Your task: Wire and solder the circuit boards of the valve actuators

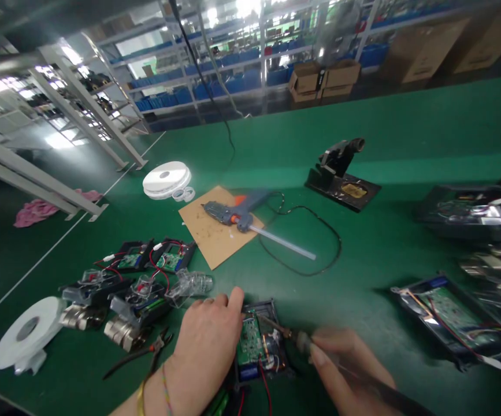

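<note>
In my right hand (pixel 348 367), slightly blurred, is a soldering iron (pixel 302 341). Its tip points left over the upper part of a green circuit board (pixel 251 341), which sits in a black plastic housing (pixel 279 315) with red wires. My left hand (pixel 209 341) lies against the housing's left side, fingers curled and thumb near the board's top left corner. What those fingers pinch is hidden. Just left of that hand are cutters (pixel 157 346) with dark handles and a clear plastic part (pixel 192 284).
A glue gun (pixel 244 216) with a clear stick lies on a cardboard sheet (pixel 215 251). Behind stands a soldering iron stand (pixel 345 173). Opened housings (pixel 445 318) are at right, and more assemblies (pixel 141 300) at left. White tape rolls (pixel 166 176) lie on the green table (pixel 363 260).
</note>
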{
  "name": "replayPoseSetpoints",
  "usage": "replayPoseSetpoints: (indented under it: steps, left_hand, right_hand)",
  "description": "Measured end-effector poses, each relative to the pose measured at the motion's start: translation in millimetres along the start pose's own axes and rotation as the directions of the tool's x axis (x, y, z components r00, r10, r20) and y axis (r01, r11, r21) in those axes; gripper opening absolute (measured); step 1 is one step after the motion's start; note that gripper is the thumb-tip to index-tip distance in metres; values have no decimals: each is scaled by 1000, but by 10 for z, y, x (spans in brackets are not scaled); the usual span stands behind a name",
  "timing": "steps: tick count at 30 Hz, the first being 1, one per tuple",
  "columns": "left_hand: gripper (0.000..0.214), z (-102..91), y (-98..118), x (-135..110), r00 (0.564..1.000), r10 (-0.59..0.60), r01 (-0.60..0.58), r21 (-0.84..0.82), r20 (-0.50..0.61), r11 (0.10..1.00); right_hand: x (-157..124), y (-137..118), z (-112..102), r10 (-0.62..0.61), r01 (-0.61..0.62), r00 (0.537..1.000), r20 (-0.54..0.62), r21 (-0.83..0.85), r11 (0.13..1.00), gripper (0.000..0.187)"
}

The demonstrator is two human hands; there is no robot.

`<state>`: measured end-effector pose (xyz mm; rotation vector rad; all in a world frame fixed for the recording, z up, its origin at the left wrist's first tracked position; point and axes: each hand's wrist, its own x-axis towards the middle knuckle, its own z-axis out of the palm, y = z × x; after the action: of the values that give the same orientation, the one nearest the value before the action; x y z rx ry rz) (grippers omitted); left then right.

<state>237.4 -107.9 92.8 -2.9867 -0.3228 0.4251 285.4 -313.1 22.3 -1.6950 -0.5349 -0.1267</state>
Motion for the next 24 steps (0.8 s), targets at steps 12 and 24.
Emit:
replayPoseSetpoints:
  steps: [12,24]
  left_hand:
    - [13,154,5,-96,862,136,-181,-46,-488,982]
    - [12,217,-14,-40,839,178,-168,67,-514,984]
  right_hand:
    - [-32,-29,-13,24,-24,999,27,1,1000,7]
    - [27,-43,36,-25,24,999,28,19,1000,6]
